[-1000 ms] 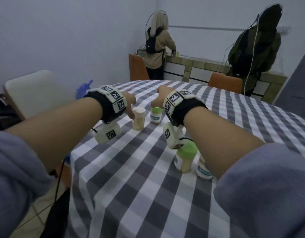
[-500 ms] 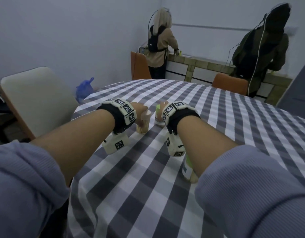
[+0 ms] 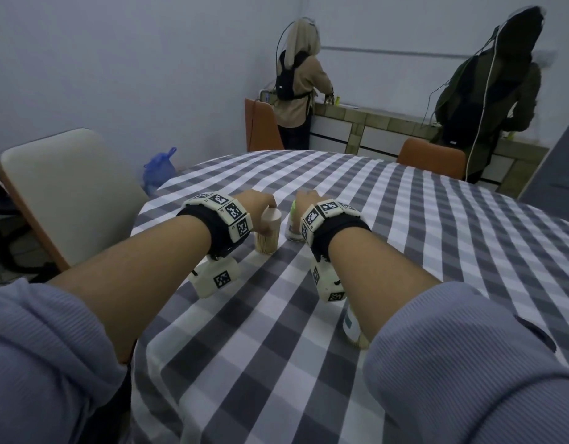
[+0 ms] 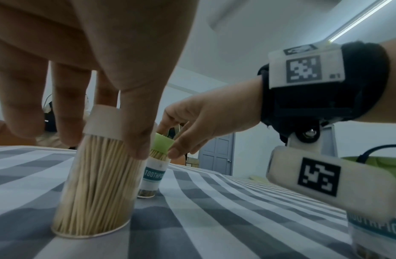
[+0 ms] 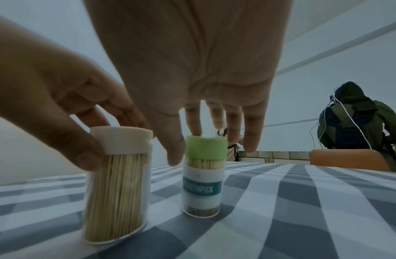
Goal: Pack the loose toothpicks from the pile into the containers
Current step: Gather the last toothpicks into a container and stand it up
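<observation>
Three toothpick containers show on the checked tablecloth (image 3: 244,363). Left of centre in the head view, the left hand (image 3: 255,203) grips the white-capped container (image 3: 268,233), thumb and fingers closed round its cap; it stands full of toothpicks, tilted a little. Just beside it on the right, the right hand (image 3: 305,200) holds the green-capped container (image 3: 292,227) by its cap, fingertips on top and thumb at the side. A third labelled container (image 3: 352,325) stands at lower right, half hidden under the right forearm. Compared with half a second ago, both hands sit lower on their caps. No loose pile is visible.
</observation>
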